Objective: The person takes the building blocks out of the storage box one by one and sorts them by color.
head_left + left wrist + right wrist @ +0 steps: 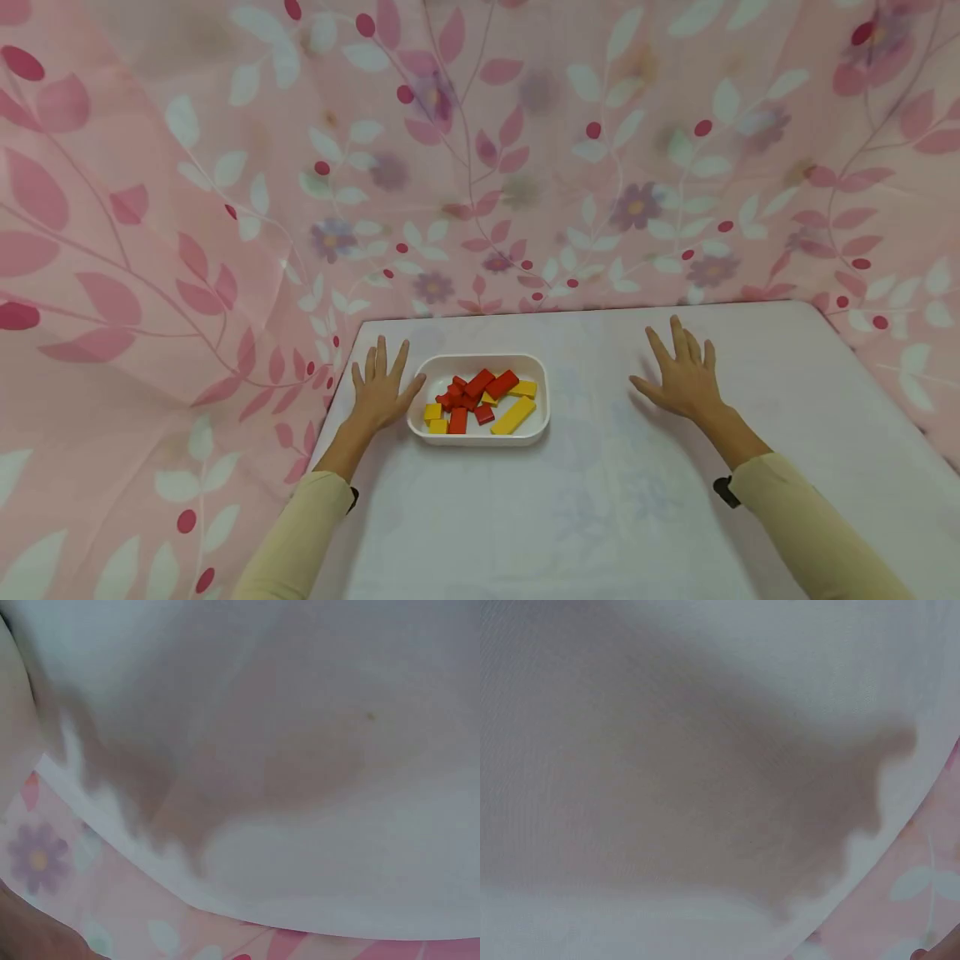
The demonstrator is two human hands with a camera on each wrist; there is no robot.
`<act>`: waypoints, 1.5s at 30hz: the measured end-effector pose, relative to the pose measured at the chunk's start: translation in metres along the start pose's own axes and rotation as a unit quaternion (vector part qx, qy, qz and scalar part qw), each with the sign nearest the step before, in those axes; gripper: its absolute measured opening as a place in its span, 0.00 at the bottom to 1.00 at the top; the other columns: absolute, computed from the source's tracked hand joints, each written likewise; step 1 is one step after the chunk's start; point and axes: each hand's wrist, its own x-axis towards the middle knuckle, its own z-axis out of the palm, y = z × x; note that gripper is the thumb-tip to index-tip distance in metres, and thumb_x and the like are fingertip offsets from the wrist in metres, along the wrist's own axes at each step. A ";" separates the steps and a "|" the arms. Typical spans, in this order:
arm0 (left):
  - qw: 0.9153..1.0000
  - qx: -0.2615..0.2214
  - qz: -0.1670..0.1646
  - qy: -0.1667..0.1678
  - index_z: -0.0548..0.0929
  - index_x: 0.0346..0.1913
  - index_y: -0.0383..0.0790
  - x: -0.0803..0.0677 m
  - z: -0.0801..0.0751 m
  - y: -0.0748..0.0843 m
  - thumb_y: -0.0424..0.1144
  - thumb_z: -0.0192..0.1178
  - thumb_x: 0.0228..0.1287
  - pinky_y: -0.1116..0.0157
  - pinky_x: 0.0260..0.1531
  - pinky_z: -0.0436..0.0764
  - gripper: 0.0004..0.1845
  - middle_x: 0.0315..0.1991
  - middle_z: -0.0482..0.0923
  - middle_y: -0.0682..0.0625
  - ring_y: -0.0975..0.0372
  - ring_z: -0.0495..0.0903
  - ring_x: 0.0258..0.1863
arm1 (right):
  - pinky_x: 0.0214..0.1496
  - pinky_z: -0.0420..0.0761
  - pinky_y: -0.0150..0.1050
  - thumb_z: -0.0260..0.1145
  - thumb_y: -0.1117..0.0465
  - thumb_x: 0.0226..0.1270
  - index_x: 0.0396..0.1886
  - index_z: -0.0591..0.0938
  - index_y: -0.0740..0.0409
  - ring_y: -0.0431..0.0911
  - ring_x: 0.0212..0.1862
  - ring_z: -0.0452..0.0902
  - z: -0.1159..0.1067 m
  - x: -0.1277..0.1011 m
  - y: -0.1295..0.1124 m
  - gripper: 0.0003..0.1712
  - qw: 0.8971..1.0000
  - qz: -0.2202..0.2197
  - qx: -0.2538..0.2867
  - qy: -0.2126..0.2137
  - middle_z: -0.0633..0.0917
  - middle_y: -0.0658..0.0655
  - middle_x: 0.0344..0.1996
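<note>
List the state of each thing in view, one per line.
left hand: flat on the table, fingers spread, beside the tray, holding nothing
right hand: flat on the table, fingers spread, holding nothing
tray: upright, holding the blocks
blocks: loose red and yellow pile in the tray
table: under a white cloth

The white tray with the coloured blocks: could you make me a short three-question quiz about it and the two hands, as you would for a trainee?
1. True or false: the left hand grips a block.
2. Which colours are the blocks in the white tray? A) blue and green B) red and yellow C) black and white
3. Which hand lies closer to the tray?

Key
1. False: it lies flat on the table, fingers spread, beside the tray.
2. B.
3. The left hand; the right hand lies flat on the table, well apart from the tray.
</note>
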 end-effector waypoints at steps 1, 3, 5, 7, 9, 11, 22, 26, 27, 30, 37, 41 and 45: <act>1.000 -0.007 0.005 -0.001 0.42 0.80 0.56 0.000 0.000 0.002 0.70 0.39 0.69 0.31 0.70 0.34 0.43 0.80 0.30 0.37 0.39 0.36 0.78 | 0.70 0.38 0.75 0.64 0.37 0.61 0.78 0.53 0.54 0.72 0.72 0.46 0.000 0.001 -0.001 0.54 1.000 -0.002 0.002 0.002 0.41 0.71 0.78; 1.000 -0.023 0.015 -0.007 0.41 0.80 0.56 -0.001 0.001 0.007 0.68 0.42 0.70 0.32 0.70 0.33 0.43 0.80 0.29 0.39 0.40 0.35 0.78 | 0.71 0.40 0.75 0.65 0.37 0.61 0.78 0.54 0.54 0.71 0.72 0.47 -0.001 0.003 -0.003 0.53 1.000 -0.006 0.006 0.007 0.42 0.70 0.78; 0.999 -0.031 0.031 -0.017 0.41 0.80 0.56 -0.001 0.001 0.011 0.68 0.44 0.69 0.33 0.71 0.34 0.45 0.81 0.28 0.40 0.40 0.37 0.78 | 0.71 0.41 0.74 0.66 0.38 0.61 0.78 0.55 0.55 0.71 0.73 0.47 -0.002 0.005 -0.007 0.52 1.000 -0.012 0.013 0.011 0.44 0.70 0.78; 0.998 -0.037 0.048 -0.028 0.41 0.80 0.55 -0.001 0.002 0.015 0.69 0.47 0.67 0.33 0.72 0.36 0.47 0.81 0.28 0.40 0.41 0.38 0.78 | 0.71 0.42 0.74 0.66 0.38 0.60 0.77 0.56 0.54 0.70 0.73 0.47 -0.004 0.007 -0.013 0.52 0.999 -0.020 0.021 0.016 0.45 0.70 0.78; 0.997 -0.034 0.066 -0.040 0.41 0.80 0.54 -0.001 0.003 0.018 0.70 0.49 0.64 0.34 0.72 0.38 0.50 0.81 0.29 0.40 0.41 0.39 0.78 | 0.71 0.43 0.73 0.67 0.39 0.60 0.77 0.57 0.54 0.70 0.73 0.47 -0.006 0.010 -0.020 0.51 0.999 -0.028 0.033 0.022 0.47 0.70 0.77; 0.995 -0.034 0.081 -0.049 0.41 0.80 0.53 -0.001 0.004 0.020 0.72 0.51 0.61 0.33 0.72 0.41 0.53 0.81 0.31 0.40 0.41 0.41 0.78 | 0.71 0.44 0.73 0.68 0.40 0.60 0.77 0.58 0.54 0.69 0.73 0.48 -0.007 0.012 -0.027 0.51 0.998 -0.038 0.043 0.027 0.49 0.70 0.77; 0.976 -0.110 0.126 -0.137 0.40 0.80 0.45 0.000 0.018 0.018 0.65 0.69 0.48 0.37 0.71 0.57 0.66 0.81 0.32 0.43 0.44 0.43 0.79 | 0.71 0.50 0.72 0.69 0.43 0.60 0.76 0.60 0.58 0.71 0.74 0.49 -0.010 0.023 -0.055 0.49 0.992 -0.057 0.113 0.012 0.51 0.70 0.77; 0.971 -0.135 0.113 -0.162 0.38 0.80 0.45 -0.001 0.012 0.021 0.62 0.74 0.43 0.37 0.71 0.57 0.70 0.81 0.30 0.44 0.43 0.45 0.78 | 0.71 0.51 0.71 0.69 0.43 0.61 0.76 0.60 0.57 0.70 0.74 0.50 -0.009 0.027 -0.060 0.49 0.990 -0.051 0.135 0.003 0.51 0.69 0.77; 0.970 -0.138 0.111 -0.166 0.38 0.80 0.45 -0.001 0.011 0.022 0.62 0.75 0.42 0.36 0.70 0.58 0.71 0.81 0.30 0.44 0.43 0.45 0.78 | 0.71 0.53 0.72 0.69 0.43 0.61 0.76 0.60 0.57 0.70 0.74 0.51 -0.009 0.027 -0.061 0.49 0.989 -0.050 0.139 0.003 0.52 0.68 0.77; 0.968 -0.140 0.105 -0.180 0.36 0.80 0.47 -0.001 0.008 0.024 0.62 0.76 0.40 0.36 0.70 0.58 0.73 0.81 0.27 0.45 0.42 0.45 0.78 | 0.69 0.55 0.74 0.69 0.42 0.62 0.76 0.60 0.57 0.70 0.73 0.54 -0.008 0.030 -0.065 0.49 0.987 -0.040 0.153 -0.007 0.53 0.67 0.77; 0.967 -0.139 0.107 -0.186 0.35 0.80 0.46 -0.001 0.010 0.024 0.65 0.76 0.38 0.35 0.70 0.57 0.75 0.81 0.25 0.45 0.42 0.43 0.79 | 0.70 0.57 0.72 0.70 0.41 0.62 0.77 0.59 0.56 0.68 0.74 0.53 -0.001 0.033 -0.076 0.51 0.977 -0.010 0.209 -0.038 0.53 0.64 0.78; 0.967 -0.146 0.099 -0.184 0.34 0.80 0.47 -0.003 0.010 0.026 0.64 0.76 0.39 0.36 0.71 0.56 0.74 0.81 0.25 0.47 0.45 0.40 0.79 | 0.71 0.58 0.69 0.71 0.42 0.61 0.77 0.58 0.55 0.66 0.75 0.52 0.002 0.035 -0.085 0.52 0.971 -0.019 0.235 -0.045 0.54 0.65 0.77; 0.969 -0.145 0.091 -0.175 0.35 0.80 0.48 -0.003 0.010 0.027 0.64 0.76 0.40 0.36 0.70 0.57 0.73 0.81 0.26 0.48 0.46 0.41 0.80 | 0.71 0.64 0.65 0.72 0.44 0.61 0.76 0.60 0.56 0.63 0.73 0.58 0.003 0.037 -0.096 0.49 0.961 -0.030 0.270 -0.046 0.57 0.64 0.76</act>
